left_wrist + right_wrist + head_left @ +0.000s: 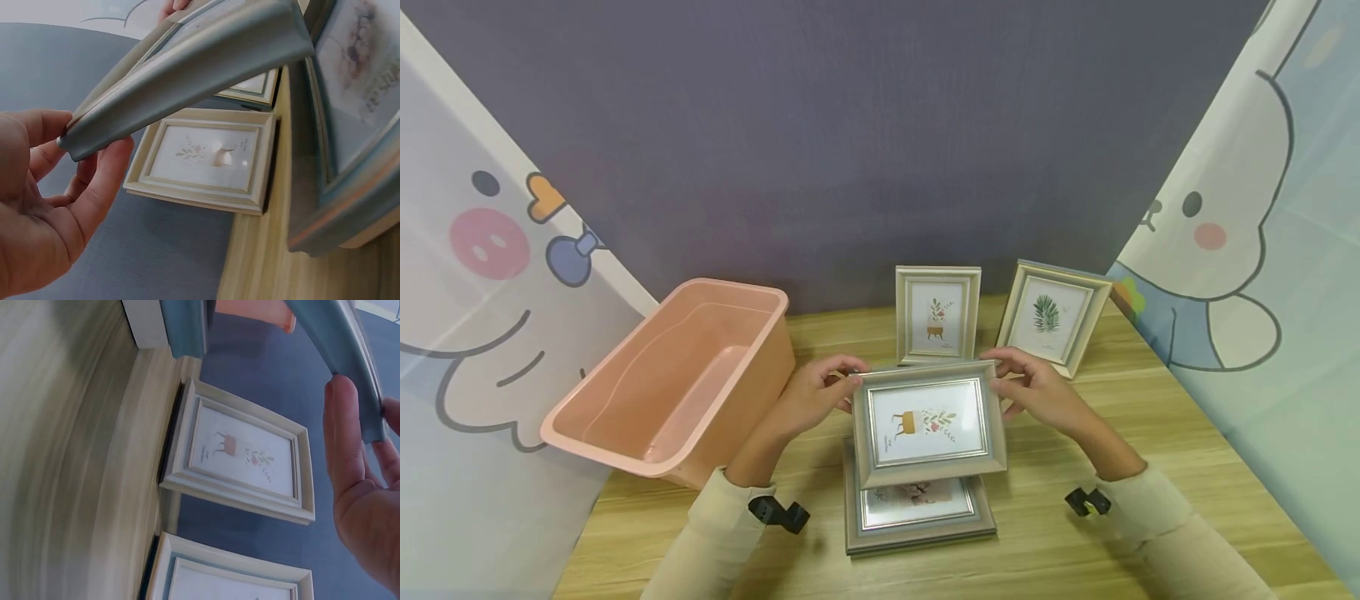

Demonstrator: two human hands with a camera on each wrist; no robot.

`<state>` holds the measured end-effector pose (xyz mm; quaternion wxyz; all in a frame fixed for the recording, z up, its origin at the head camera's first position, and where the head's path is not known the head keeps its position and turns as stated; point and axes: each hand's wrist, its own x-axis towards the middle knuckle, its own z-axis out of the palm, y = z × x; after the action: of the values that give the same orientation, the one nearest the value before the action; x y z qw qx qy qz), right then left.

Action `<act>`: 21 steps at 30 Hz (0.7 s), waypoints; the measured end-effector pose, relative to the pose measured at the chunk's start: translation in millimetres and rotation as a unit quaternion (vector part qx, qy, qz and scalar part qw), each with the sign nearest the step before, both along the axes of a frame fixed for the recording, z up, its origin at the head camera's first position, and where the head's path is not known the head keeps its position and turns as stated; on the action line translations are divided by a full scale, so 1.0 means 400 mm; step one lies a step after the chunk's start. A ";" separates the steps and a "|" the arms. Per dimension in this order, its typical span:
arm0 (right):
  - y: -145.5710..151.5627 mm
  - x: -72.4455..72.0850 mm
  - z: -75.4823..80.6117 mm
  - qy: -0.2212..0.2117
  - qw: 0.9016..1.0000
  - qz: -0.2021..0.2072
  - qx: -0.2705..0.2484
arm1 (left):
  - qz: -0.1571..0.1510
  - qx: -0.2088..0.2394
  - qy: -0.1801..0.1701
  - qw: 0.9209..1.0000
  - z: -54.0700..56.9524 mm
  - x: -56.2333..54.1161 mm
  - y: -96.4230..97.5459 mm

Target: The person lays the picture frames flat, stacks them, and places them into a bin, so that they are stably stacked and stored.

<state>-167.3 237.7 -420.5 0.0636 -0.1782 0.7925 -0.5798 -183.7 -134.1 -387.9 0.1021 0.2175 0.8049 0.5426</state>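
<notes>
Between both hands a picture frame (928, 475) with a plant-pot print is held sideways and tilted. My left hand (816, 393) pinches its upper left corner, thumb on the front. At the upper right corner my right hand (1037, 392) grips it in the same way. In the left wrist view the left hand (56, 194) has its fingers under the frame's edge (187, 75). The right wrist view shows the right hand (369, 487) on the opposite corner. Below the held frame, another picture frame (921, 537) lies on the table, its upper part hidden.
A pink plastic bin (741, 400) stands on the left of the wooden table (1060, 517). At the back, a picture frame with a plant-pot print (937, 354) and one with a green leaf print (1078, 342) stand upright near the dark wall (880, 167).
</notes>
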 end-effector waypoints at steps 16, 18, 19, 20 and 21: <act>-0.048 0.009 -0.036 -0.088 0.995 0.035 0.040 | -0.011 -0.001 -0.114 0.993 -0.083 0.019 -0.045; -0.050 0.010 -0.044 -0.093 0.994 0.040 0.044 | -0.009 -0.003 -0.127 0.992 -0.091 0.022 -0.048; -0.051 0.011 -0.047 -0.094 0.994 0.043 0.045 | -0.010 -0.003 -0.132 0.991 -0.096 0.023 -0.050; -0.052 0.011 -0.051 -0.095 0.993 0.048 0.045 | -0.009 -0.004 -0.138 0.990 -0.100 0.024 -0.051; -0.054 0.011 -0.054 -0.096 0.993 0.050 0.048 | -0.009 -0.006 -0.143 0.990 -0.104 0.025 -0.052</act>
<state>-162.9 216.3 -442.3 0.1769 -0.1582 0.7996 -0.5517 -173.6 -154.9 -429.4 0.2225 0.1444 0.7831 0.5625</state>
